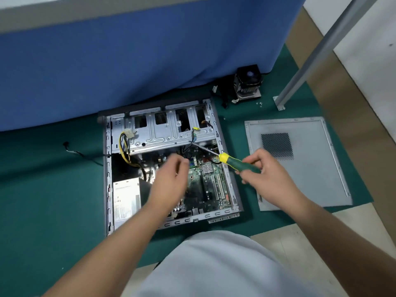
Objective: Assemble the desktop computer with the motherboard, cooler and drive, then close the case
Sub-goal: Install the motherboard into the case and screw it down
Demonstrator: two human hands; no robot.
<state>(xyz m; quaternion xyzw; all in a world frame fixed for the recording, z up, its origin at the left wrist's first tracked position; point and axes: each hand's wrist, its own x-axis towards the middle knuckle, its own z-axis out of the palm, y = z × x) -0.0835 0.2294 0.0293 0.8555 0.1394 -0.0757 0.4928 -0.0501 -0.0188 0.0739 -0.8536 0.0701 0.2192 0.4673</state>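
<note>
Case (108, 168) open on its side, board (211, 183) seated inside.
My right hand (265, 170) grips the screwdriver (237, 162), tip over the board's top edge. Left hand (171, 176) hovers above the board, blurred, grip unclear. Cooler (248, 83) and side panel (300, 163) lie outside on the mat (53, 189).

One camera only — worn on the person's head, looking forward and steeply down at the floor. The open computer case (171, 163) sits mid-frame, close enough to read its boards; both forearms reach in from the bottom edge. The wide lens bends the blue cloth (139, 54) at the top — no second view shares anything.
</note>
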